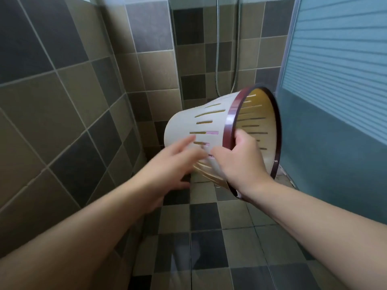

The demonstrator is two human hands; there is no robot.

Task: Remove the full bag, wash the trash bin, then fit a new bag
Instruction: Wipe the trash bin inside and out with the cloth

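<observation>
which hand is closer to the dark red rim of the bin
Right. The right hand grips the dark red rim of the bin, thumb over its edge. The left hand is further back, on the bin's slotted side wall nearer its base.

We hold the trash bin [209, 130] tipped on its side above the tiled floor [209, 237], its open mouth turned to the right, its base to the left. Our right hand [236, 162] grips the rim on the near side, thumb inside the mouth. Our left hand [173, 162] lies flat against the bin's wall, left of the right hand. A tiled wall [52, 101] stands to our left, a door [335, 91] to our right. Behind the bin, a shower hose [217, 59] hangs down the far wall.
</observation>
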